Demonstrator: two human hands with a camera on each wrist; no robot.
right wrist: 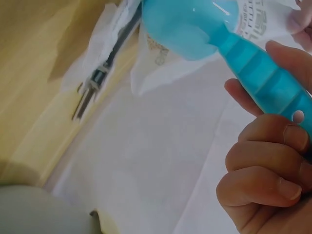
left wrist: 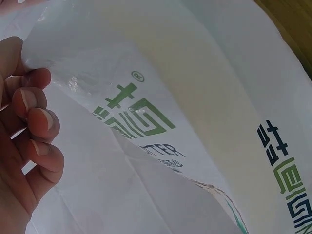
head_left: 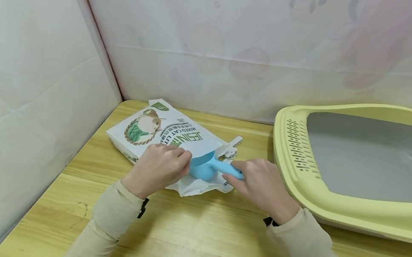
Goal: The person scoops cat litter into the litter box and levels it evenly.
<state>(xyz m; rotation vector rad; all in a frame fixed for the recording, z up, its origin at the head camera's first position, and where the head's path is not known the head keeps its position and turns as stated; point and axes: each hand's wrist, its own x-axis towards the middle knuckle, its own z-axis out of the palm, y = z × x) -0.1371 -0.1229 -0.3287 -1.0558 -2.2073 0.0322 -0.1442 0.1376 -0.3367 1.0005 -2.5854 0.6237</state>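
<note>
A white cat litter bag [head_left: 175,129], printed with a cat in a basket, lies on its side with its mouth toward the right. My left hand [head_left: 162,166] pinches the upper edge of that mouth between thumb and curled fingers, as the left wrist view shows from close by. Held in my right hand [head_left: 262,184] is a light blue scoop [head_left: 204,172], gripped by its ridged handle [right wrist: 265,70]. The scoop's bowl sits at the bag mouth, partly covered by the upper flap. What the bowl contains is hidden.
To the right stands a large litter box with a yellow rim [head_left: 335,206] and a grey base. A white strip with a flower-like shape [head_left: 231,151] lies by the bag mouth. Pale fabric walls [head_left: 210,30] border the wooden table [head_left: 192,238] at the back and left.
</note>
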